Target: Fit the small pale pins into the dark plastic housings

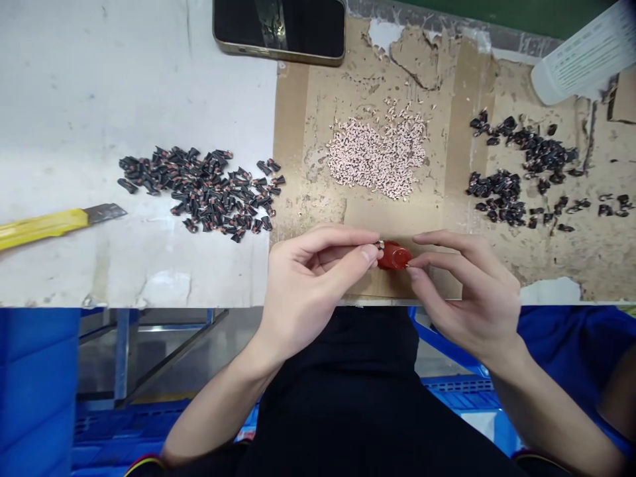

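1. The small red piece (394,256) sits between the two hands, just far of the tabletop's near edge, with its long axis running roughly left to right. The left hand (313,278) is at its left end and the right hand (470,291) at its right, both about equally near.
2. The left fingers (370,253) are pressed together in a pinch on a tiny silvery tip (380,245) at the red piece's left end.
3. The right fingers (415,262) are close at the right end: the lower one seems to touch the red piece, while the upper one arches just above it. Whether they grip it, I cannot tell.
4. Beneath the hands lies a worn cardboard sheet (397,159) on the white tabletop (99,86). A pale heap of small bits (377,156) lies directly far of the hands, with dark clusters (521,165) to the far right.
5. To the left are a loose pile of dark pieces (199,192) and a yellow utility knife (54,225). A phone (278,30) lies at the far edge, and a white bottle (581,56) lies far right.
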Demonstrator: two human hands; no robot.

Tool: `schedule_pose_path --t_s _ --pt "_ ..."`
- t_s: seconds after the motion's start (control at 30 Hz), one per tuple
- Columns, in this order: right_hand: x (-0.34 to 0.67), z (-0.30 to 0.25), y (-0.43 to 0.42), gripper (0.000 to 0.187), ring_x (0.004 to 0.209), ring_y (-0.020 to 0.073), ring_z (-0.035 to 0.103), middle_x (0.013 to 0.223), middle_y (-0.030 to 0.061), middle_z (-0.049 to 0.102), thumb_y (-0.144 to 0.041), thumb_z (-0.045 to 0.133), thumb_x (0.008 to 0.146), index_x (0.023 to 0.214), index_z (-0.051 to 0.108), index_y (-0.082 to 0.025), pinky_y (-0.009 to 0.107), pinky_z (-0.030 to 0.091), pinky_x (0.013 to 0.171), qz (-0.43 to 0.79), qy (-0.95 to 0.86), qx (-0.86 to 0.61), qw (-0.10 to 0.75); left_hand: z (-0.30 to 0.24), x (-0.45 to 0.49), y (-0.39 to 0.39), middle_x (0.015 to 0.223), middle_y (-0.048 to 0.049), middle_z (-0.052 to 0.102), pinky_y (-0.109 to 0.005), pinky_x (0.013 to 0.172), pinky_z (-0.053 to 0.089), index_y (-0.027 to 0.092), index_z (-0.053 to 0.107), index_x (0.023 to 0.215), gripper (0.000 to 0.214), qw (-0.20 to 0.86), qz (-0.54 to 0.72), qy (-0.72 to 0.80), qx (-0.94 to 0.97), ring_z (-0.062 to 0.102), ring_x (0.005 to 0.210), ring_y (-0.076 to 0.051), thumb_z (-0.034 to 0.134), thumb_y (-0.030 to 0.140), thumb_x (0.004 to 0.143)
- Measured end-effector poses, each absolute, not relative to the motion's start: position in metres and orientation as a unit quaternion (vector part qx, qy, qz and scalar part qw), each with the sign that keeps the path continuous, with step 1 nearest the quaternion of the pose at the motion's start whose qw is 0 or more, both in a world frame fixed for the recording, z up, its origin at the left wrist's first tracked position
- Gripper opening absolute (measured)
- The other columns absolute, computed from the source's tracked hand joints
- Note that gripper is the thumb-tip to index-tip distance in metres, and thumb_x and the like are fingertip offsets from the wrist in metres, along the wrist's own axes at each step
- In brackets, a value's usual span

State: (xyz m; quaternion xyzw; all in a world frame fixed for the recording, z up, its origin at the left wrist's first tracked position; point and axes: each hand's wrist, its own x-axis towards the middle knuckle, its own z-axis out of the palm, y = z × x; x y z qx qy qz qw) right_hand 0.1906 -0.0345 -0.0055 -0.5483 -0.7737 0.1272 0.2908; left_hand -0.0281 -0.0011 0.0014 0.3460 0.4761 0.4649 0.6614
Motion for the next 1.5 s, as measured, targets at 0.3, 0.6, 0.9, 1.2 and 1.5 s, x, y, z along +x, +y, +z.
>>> schedule_pose_path --t_s 0.3,0.6,0.9,1.2,1.5 --pt "0.181 0.009 -0.037 0.02 0.106 0.0258 0.073 0.113 0.0062 0.076 -0.011 0.076 0.087 0.099 0.075 -0.028 0.045 0.061 0.094 0.259 -0.664 -0.583 0.39 -0.002 -0.019 -0.004 0.087 -0.0013 0.084 -0.023 0.076 0.066 0.022 0.084 0.085 0.007 0.723 0.446 0.445 0.285 0.081 0.083 -0.017 0.089 0.02 0.081" --pt "0.159 0.022 -0.038 0.017 0.097 0.0175 0.078 0.102 0.0018 0.08 -0.011 0.071 0.093 0.095 0.077 -0.026 0.029 0.069 0.082 0.406 -0.508 -0.588 0.48 -0.002 -0.004 -0.009 0.086 0.0019 0.084 -0.015 0.074 0.062 0.023 0.083 0.081 0.019 0.787 0.438 0.382 0.208 0.078 0.076 -0.01 0.093 0.01 0.072" --pt "0.158 0.022 -0.038 0.015 0.095 0.0193 0.079 0.102 0.0032 0.081 -0.012 0.073 0.092 0.094 0.077 -0.026 0.029 0.07 0.079 0.392 -0.529 -0.592 0.465 0.001 -0.005 -0.01 0.087 -0.0019 0.084 -0.024 0.078 0.066 0.022 0.082 0.08 0.014 0.756 0.429 0.423 0.256 0.081 0.085 -0.017 0.095 0.023 0.074" --pt "0.164 0.019 -0.029 0.02 0.089 0.018 0.081 0.096 0.0001 0.084 -0.01 0.084 0.084 0.091 0.083 -0.028 0.027 0.071 0.076 0.446 -0.512 -0.558 0.477 0.009 -0.005 -0.011 0.077 0.002 0.082 -0.017 0.075 0.065 0.022 0.079 0.071 0.02 0.752 0.462 0.417 0.218 0.08 0.077 -0.012 0.094 0.01 0.071" --pt "0.171 0.009 -0.034 0.041 0.092 0.018 0.081 0.102 -0.0016 0.084 0.0 0.083 0.08 0.103 0.084 -0.034 0.029 0.07 0.077 0.352 -0.595 -0.536 0.484 0.005 -0.001 -0.012 0.077 0.0019 0.082 -0.013 0.074 0.063 0.018 0.073 0.07 0.024 0.813 0.463 0.337 0.106 0.076 0.07 -0.006 0.095 0.011 0.072"
